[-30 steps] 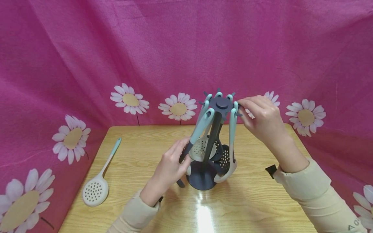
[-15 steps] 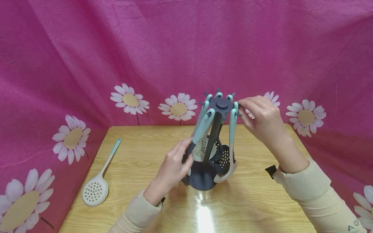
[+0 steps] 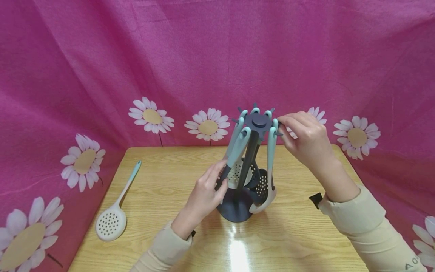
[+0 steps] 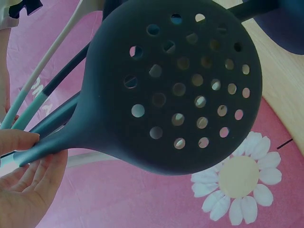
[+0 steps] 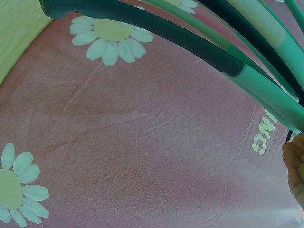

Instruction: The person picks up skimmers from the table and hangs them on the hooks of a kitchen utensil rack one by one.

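My left hand [image 3: 205, 192] pinches the dark neck of a skimmer [image 4: 108, 107] with a teal handle, whose holed round head fills much of the left wrist view. In the head view, its handle [image 3: 239, 146] hangs by its looped end from the dark utensil stand [image 3: 259, 120], leaning slightly out from the post. At the stand's top right, my right hand [image 3: 307, 136] pinches one of the hook arms; its fingertips hide the contact. Around the stand hang a white skimmer [image 3: 234, 180], a dark slotted utensil [image 3: 262, 187] and a pale utensil with a curved head [image 3: 270, 196].
Another white skimmer [image 3: 110, 225] with a teal handle lies at the left of the wooden table [image 3: 170, 156]. The stand's round base [image 3: 234, 211] rests on the tabletop. A pink daisy-patterned cloth [image 3: 204, 56] rises behind and at both sides.
My left hand has moved a little right and up, swinging the dark skimmer inward toward the stand's post. The right hand stays in place at the hook arm.
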{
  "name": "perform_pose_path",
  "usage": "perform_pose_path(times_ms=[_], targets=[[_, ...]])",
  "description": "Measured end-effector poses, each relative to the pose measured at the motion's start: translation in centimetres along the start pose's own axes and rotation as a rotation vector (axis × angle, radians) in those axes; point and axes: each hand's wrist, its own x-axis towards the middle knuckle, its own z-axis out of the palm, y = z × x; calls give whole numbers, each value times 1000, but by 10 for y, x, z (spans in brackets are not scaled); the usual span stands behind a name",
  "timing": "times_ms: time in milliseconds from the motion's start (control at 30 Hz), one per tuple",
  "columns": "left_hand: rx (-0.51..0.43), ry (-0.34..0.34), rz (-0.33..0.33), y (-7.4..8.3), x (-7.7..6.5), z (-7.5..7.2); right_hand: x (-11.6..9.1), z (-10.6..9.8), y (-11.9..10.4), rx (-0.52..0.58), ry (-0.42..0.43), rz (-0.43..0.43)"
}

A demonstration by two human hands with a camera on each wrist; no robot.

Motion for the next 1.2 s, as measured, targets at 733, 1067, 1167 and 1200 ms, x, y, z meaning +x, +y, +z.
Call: perform_pose_path(times_ms=[733,1067,1167,1200], targets=[[-42,30,7,-2,-3,10,0,0,1,1,11,-2],[-16,94,45,-1,-9,10,0,-1,1,-4,0,-10],[-18,203,93,-2,-16,12,0,0,0,5,12,-6],[-27,247,107,-2,-18,13,-1,0,0,11,21,-4]])
